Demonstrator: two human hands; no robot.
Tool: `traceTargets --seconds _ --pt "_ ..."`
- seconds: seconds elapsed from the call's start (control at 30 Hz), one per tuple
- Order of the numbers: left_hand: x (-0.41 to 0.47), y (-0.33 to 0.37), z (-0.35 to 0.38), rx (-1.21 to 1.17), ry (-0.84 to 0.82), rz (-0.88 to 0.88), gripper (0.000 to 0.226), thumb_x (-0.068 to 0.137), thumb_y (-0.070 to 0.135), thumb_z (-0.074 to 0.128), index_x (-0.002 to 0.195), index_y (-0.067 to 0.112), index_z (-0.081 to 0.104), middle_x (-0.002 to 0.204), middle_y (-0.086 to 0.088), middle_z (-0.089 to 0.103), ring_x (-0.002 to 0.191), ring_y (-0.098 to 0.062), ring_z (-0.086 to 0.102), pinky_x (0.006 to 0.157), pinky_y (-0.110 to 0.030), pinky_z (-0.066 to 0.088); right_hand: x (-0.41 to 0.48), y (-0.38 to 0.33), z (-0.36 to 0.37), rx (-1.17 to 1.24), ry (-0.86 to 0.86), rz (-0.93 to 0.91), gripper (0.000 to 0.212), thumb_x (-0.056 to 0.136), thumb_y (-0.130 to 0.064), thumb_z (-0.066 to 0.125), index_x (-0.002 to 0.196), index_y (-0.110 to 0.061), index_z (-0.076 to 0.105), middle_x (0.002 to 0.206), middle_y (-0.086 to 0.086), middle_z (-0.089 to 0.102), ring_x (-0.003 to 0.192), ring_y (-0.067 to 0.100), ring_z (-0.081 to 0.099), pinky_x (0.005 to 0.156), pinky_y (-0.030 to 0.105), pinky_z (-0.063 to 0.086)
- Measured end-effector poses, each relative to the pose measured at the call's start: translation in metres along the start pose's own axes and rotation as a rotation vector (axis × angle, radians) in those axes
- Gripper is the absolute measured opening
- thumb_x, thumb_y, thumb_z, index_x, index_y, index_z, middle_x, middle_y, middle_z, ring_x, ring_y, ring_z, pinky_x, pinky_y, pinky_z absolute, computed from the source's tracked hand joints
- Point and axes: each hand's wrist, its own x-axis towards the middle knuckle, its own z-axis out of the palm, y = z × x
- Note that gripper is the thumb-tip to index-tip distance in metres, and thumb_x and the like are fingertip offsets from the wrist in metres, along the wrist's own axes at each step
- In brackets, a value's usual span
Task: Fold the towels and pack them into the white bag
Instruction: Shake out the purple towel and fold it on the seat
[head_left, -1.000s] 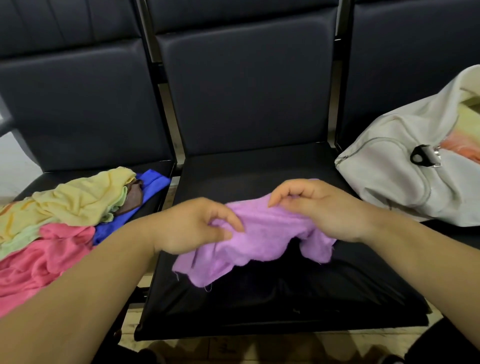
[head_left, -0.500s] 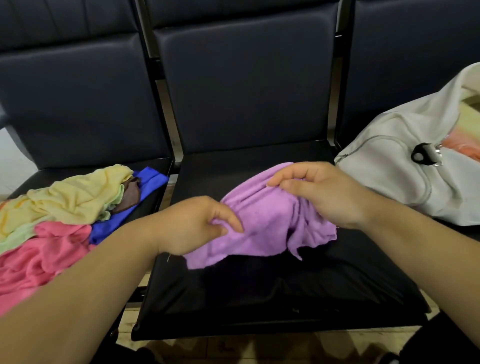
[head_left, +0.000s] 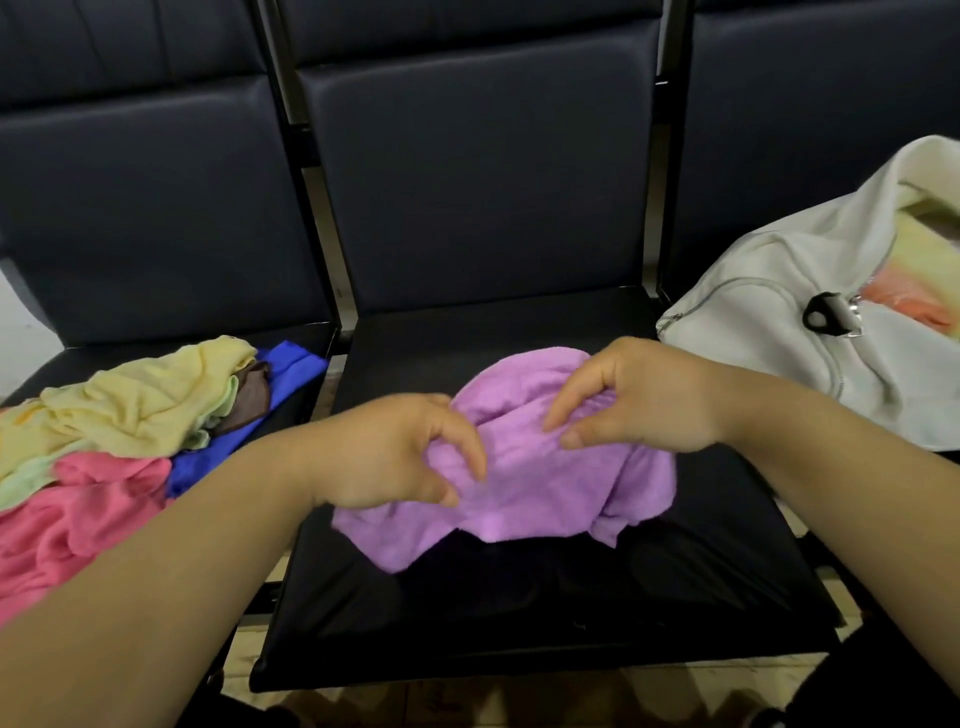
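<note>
3 dark seats (head_left: 519, 613): towel pile (head_left: 130, 415) left, purple towel (head_left: 530, 488) middle, white bag (head_left: 769, 322) right

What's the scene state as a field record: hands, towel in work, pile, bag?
left hand: pinches purple towel
right hand: pinches the same towel, farther from the camera
purple towel: crumpled, not yet folded, over middle seat
pile: yellow, pink and blue towels, unfolded, left of middle seat
white bag: right of middle seat, open, orange cloth showing inside
</note>
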Motion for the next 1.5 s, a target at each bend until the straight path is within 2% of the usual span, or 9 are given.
traceTargets --seconds 0.13,0.23,0.4,0.57,0.73,0.97,1.13,1.33,1.5 --pt "0.002 0.002 0.002 0.023 0.048 0.018 0.025 0.094 0.015 0.070 0.096 0.039 0.078 0.093 0.027 0.071 0.089 0.003 0.067 0.085 -0.018 0.050 -0.005 -0.005 0.001 0.312 0.209 -0.099 0.017 0.085 -0.015 0.080 0.096 -0.028 0.081 0.102 -0.019 0.076 0.103 -0.003 0.067 0.098 0.019 0.049" --pt "0.000 0.005 -0.006 -0.244 0.285 -0.057 0.032 0.101 0.012 0.059 0.100 0.037 0.078 0.087 0.002 0.077 0.073 -0.026 0.072 0.070 -0.038 0.059 -0.015 -0.014 0.000 0.456 0.191 -0.178 0.020 0.084 -0.008 0.078 0.092 -0.026 0.079 0.097 -0.015 0.077 0.098 -0.001 0.069 0.090 0.014 0.049" --pt "-0.007 0.038 -0.031 -0.598 0.492 0.034 0.028 0.103 0.005 0.050 0.105 0.018 0.074 0.116 0.005 0.073 0.112 -0.015 0.067 0.091 -0.027 0.054 -0.019 -0.031 -0.010 -0.079 -0.147 -0.094 0.020 0.086 -0.017 0.078 0.093 -0.035 0.082 0.092 -0.026 0.073 0.093 0.000 0.065 0.091 0.021 0.049" --pt "-0.036 0.087 -0.084 -0.200 0.319 0.144 0.025 0.078 0.015 0.084 0.094 0.034 0.080 0.103 0.016 0.075 0.100 -0.002 0.068 0.087 -0.014 0.049 -0.029 -0.070 -0.073 -0.155 0.151 -0.093 0.024 0.089 -0.018 0.075 0.091 -0.041 0.081 0.096 -0.023 0.074 0.095 0.001 0.067 0.088 0.020 0.050" --pt "-0.060 0.129 -0.128 0.312 0.117 0.049 0.031 0.086 0.015 0.080 0.103 0.040 0.076 0.081 0.035 0.068 0.075 0.012 0.062 0.071 -0.008 0.042 -0.057 -0.119 -0.110 0.158 0.230 -0.214 0.027 0.097 -0.010 0.064 0.099 -0.031 0.081 0.112 -0.015 0.075 0.112 0.005 0.066 0.102 0.022 0.048" --pt "-0.081 0.140 -0.169 -0.271 0.521 0.134 0.023 0.098 0.004 0.061 0.098 0.019 0.078 0.102 0.009 0.077 0.097 -0.004 0.069 0.083 -0.015 0.053 -0.083 -0.141 -0.121 0.249 0.279 -0.364 0.019 0.077 -0.009 0.085 0.076 -0.026 0.077 0.088 -0.014 0.072 0.087 0.003 0.066 0.087 0.021 0.048" --pt "-0.090 0.152 -0.175 -0.362 0.537 0.224 0.018 0.084 0.011 0.075 0.083 0.028 0.082 0.100 0.010 0.076 0.095 -0.004 0.069 0.080 -0.018 0.054 -0.089 -0.150 -0.136 -0.241 0.161 -0.184 0.015 0.078 -0.020 0.086 0.084 -0.031 0.079 0.081 -0.022 0.070 0.071 -0.001 0.065 0.073 0.020 0.051" --pt "-0.084 0.148 -0.181 0.170 0.163 0.066 0.030 0.069 0.022 0.092 0.093 0.037 0.081 0.101 0.020 0.073 0.098 -0.006 0.069 0.089 -0.023 0.055 -0.077 -0.144 -0.157 -0.179 0.223 -0.117 0.013 0.088 -0.021 0.077 0.090 -0.033 0.081 0.093 -0.019 0.073 0.083 0.002 0.070 0.076 0.015 0.051" --pt "-0.061 0.127 -0.195 0.301 0.318 0.033 0.024 0.079 0.026 0.086 0.092 0.045 0.078 0.101 0.023 0.071 0.096 -0.011 0.069 0.092 -0.040 0.055 -0.045 -0.131 -0.148 0.390 0.323 -0.197 0.020 0.099 -0.008 0.061 0.095 -0.018 0.077 0.100 -0.009 0.076 0.094 0.006 0.069 0.083 0.015 0.053"
